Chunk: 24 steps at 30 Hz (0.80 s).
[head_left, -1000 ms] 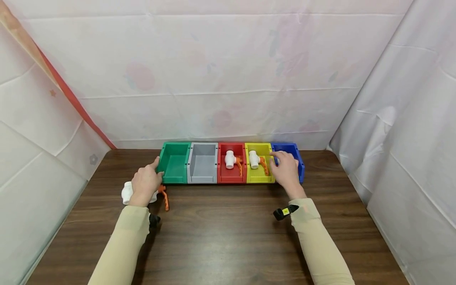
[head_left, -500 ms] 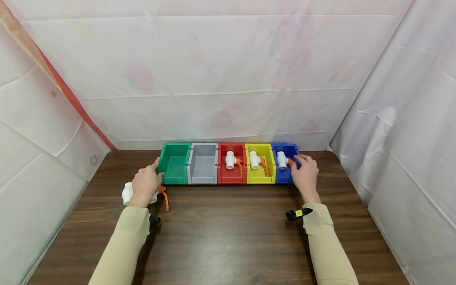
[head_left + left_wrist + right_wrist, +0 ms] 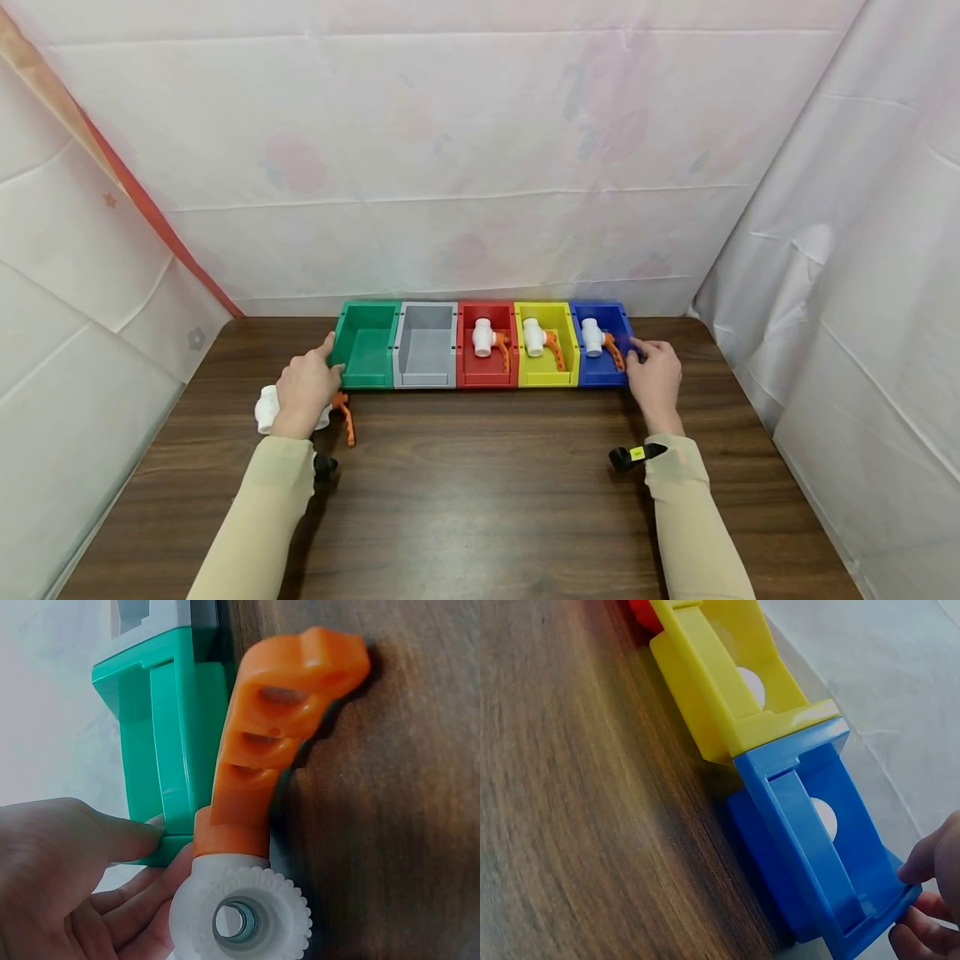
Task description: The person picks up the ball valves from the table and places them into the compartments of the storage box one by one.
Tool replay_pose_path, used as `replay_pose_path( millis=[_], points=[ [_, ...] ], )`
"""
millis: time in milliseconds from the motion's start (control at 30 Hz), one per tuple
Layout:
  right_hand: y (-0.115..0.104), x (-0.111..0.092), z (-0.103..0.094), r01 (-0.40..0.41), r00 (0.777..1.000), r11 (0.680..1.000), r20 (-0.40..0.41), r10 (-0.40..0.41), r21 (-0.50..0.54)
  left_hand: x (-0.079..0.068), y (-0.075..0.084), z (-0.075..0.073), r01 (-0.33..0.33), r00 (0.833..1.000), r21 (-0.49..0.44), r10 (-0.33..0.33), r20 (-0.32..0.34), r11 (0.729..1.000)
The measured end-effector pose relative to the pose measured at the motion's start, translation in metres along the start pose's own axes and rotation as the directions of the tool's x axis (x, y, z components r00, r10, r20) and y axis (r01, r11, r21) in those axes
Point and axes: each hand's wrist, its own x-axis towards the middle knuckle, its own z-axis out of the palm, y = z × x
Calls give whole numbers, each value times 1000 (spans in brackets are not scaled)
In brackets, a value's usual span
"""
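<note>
Five bins stand side by side in a row. My left hand (image 3: 306, 390) pinches the left wall of the green bin (image 3: 176, 750), thumb inside and fingers outside. At the row's other end, my right hand (image 3: 657, 377) pinches the right wall of the blue bin (image 3: 802, 840). A white ball valve (image 3: 592, 337) with an orange lever lies in the blue bin. Similar valves lie in the yellow bin (image 3: 566, 312) and the red bin (image 3: 468, 371). Beneath my left wrist, white valve parts (image 3: 266, 408) and an orange lever (image 3: 347, 417) show on the table; my hand hides the middle.
The grey bin (image 3: 427, 342), between green and red, has nothing in it, nor has the green one. A pale curtain (image 3: 480, 167) rises directly behind the row, with more curtains at both sides. The dark wooden table (image 3: 465, 500) extends in front.
My right hand has moved right, from over the blue bin to its right wall, uncovering the valve inside. The left hand stays on the green bin.
</note>
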Motion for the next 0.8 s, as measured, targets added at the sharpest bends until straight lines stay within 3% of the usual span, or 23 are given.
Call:
replay_pose_path(
  millis=[433,800],
  points=[
    [6,-2,4,-20,999,1000,-42,19,-16,-1,0,1,-10,1000,-4,10,-3,1000],
    [6,-6,3,-36,999,999,2,36,-35,-1,-1,-4,-42,999,-4,42,10,999]
  ],
)
